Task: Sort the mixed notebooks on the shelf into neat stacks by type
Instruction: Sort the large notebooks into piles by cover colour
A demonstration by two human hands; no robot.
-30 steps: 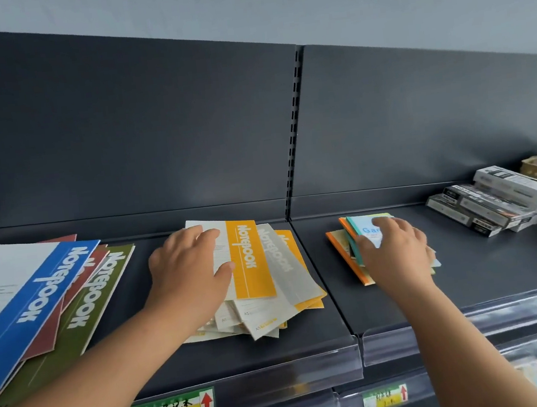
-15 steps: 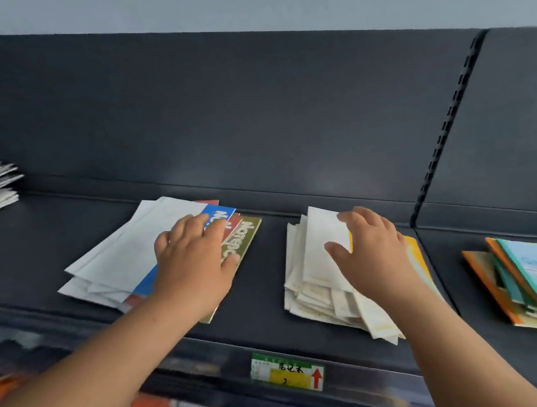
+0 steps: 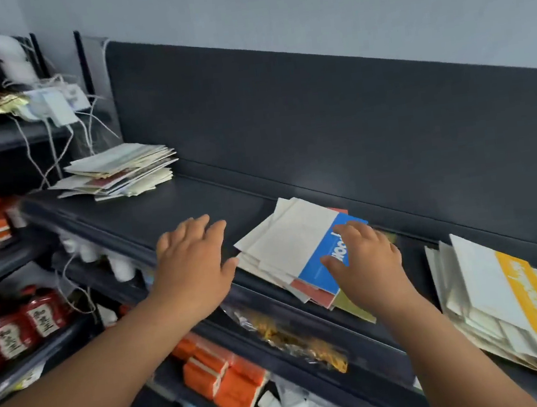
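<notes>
Head view: right hand [image 3: 365, 259] flat on blue notebook [image 3: 316, 269], half hiding its lettering. Left hand [image 3: 194, 265] hovers, fingers loose.

Shelf [image 3: 167, 211]: dark grey metal, upright back panel behind.
Left pile [image 3: 123, 174]: pale notebooks, unevenly stacked, far end.
Middle pile [image 3: 285, 241]: fanned out; blue-and-white notebook [image 3: 321, 264] on top, red and olive covers beneath.
Right pile [image 3: 506, 303]: splayed white-and-yellow notebooks.

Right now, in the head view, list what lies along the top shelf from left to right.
Pale notebook stack → left hand → blue-topped notebook pile → yellow-banded notebook pile.
</notes>
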